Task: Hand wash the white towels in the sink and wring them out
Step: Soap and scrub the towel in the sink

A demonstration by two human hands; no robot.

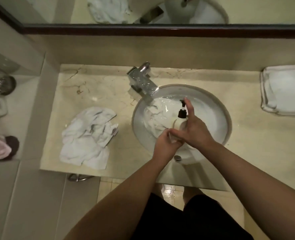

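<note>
1. Left hand (165,144) grips the base of a clear pump bottle (179,125) over the sink (217,108); right hand (193,129) wraps it, index finger raised at the black pump head (182,110).
2. Risk: wet grip slips, bottle drops into the water.
3. Towels: one soaking towel (157,115) in the sink, one crumpled towel (88,137) on the desk (243,144), left.
4. Folded towels (285,89), far right; number unclear.

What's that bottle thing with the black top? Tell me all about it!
The pump bottle has a clear body and a black pump top with a thin spout. It is held tilted over the sink, above a wet white towel. The left hand grips its base; the right hand wraps its side, one finger stretched beside the pump.
</note>
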